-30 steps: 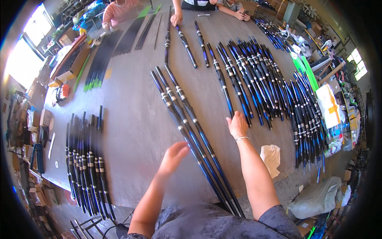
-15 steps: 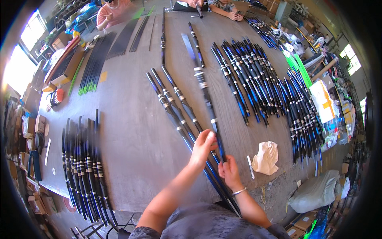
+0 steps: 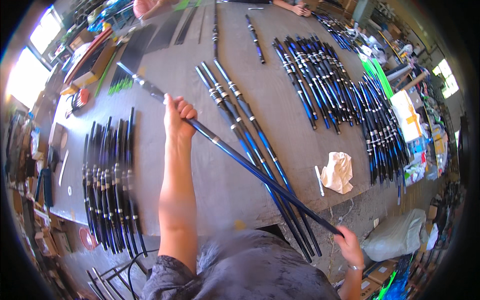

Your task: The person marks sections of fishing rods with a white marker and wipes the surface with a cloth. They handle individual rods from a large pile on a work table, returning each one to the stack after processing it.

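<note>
A black and blue fishing rod (image 3: 241, 159) slants across the front of me, held above the table from upper left to lower right. My left hand (image 3: 180, 117) is wrapped round it near its silver-ringed section. Its lower end is gripped by my right hand (image 3: 348, 246), which wears a pale bracelet at the wrist, out past the table's near edge. Beneath the held rod lie three similar fishing rods (image 3: 235, 117) side by side, their near ends jutting over the edge. The held rod's upper end is slightly blurred.
On the grey table (image 3: 165, 195), several rods (image 3: 107, 185) form a left bundle, with more rod piles (image 3: 320, 82) at the right. A cream cloth (image 3: 337, 172) lies by a white marker (image 3: 319, 181). Two other people (image 3: 299, 9) are at the far edge. A grey sack (image 3: 397, 232) rests on the floor.
Both hands have moved apart along the rod, left hand up and leftward, right hand down and rightward. The rod has swung from near upright to a slant. The view has shifted slightly.
</note>
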